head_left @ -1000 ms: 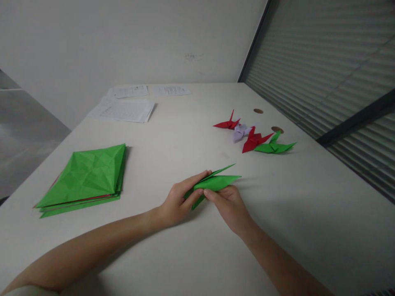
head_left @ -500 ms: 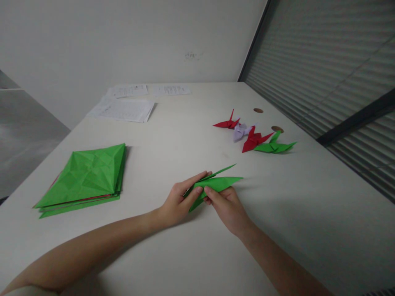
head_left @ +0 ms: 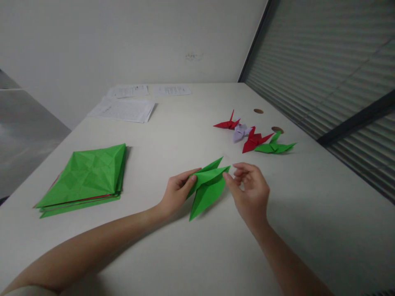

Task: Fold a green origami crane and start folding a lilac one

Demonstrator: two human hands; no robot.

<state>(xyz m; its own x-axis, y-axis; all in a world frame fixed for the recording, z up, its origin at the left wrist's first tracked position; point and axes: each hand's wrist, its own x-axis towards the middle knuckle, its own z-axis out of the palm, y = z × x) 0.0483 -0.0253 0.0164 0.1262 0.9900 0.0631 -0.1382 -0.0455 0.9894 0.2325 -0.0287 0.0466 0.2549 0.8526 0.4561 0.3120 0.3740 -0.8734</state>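
Green folded paper (head_left: 210, 195) sits at the centre of the work, between the two hands, above the white table (head_left: 173, 259), its pointed flaps spreading towards one and seven o'clock. At its nine o'clock, the left hand (head_left: 175, 193) pinches it, thumb on the near face and fingers behind. At three o'clock, the right hand (head_left: 251, 191) has its thumb and forefinger apart, the fingers loosely curled; the thumb tip is at the paper's edge, though whether it touches I cannot tell.

Well off at nine o'clock from the paper lies a stack of folded papers (head_left: 92, 170), green on top, with a thin red edge showing between layers. Towards one and two o'clock, four paper birds sit in a slanting row: a red bird (head_left: 226, 124), a lilac bird (head_left: 240, 133), another red bird (head_left: 253, 142) and a green bird (head_left: 274, 148).

Printed sheets (head_left: 129, 110) lie at ten o'clock, and a further sheet (head_left: 173, 90) at eleven; their lines of text are too small to read. At twelve, a faint grey mark (head_left: 194, 56) on the wall (head_left: 148, 41) is illegible.
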